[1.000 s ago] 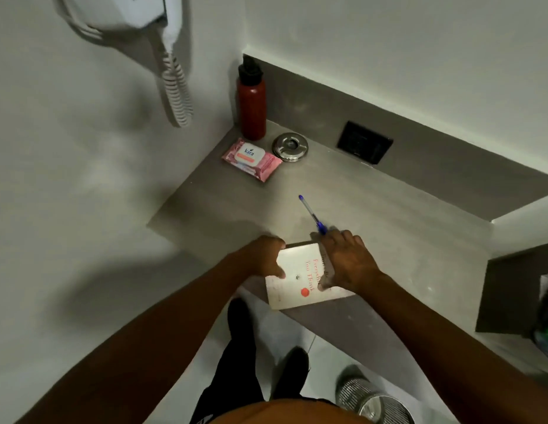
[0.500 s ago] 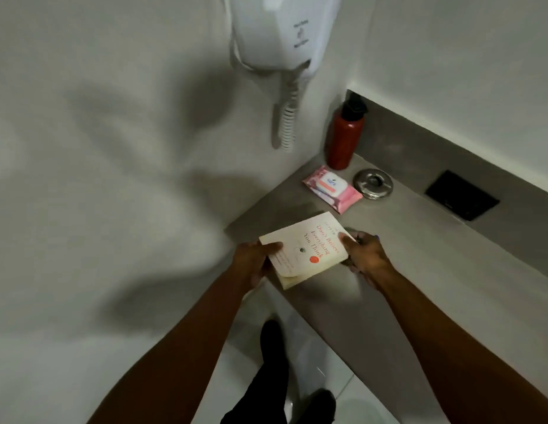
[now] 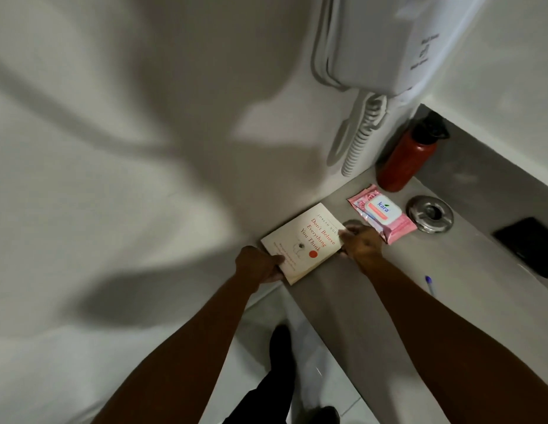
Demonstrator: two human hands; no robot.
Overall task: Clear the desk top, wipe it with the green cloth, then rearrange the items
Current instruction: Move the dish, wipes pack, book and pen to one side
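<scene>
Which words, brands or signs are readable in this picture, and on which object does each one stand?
"Don't Believe Everything You Think": title on the book cover.
"JOSEPH NGU...": author line on the book; the rest is hidden by the right hand.
"kara": brand on the white lid of the pink wipes pack.
Small line low on the cover: too small to read.
Print on the white wall unit: blurred, unreadable.

Desk [image 3: 352, 304] left corner crowded. Book [image 3: 303, 240] lies at the left edge against the wall, with the pink wipes pack [image 3: 381, 213] just beside it. Red bottle [image 3: 408, 156] stands upright in the back corner; metal ashtray [image 3: 431, 213] sits right of the pack. Hair dryer [image 3: 386, 47] and its coiled cord [image 3: 363, 136] hang over the corner. Pen [image 3: 429, 284] lies further right. Bare desk surface runs along the near edge beneath the forearms.
</scene>
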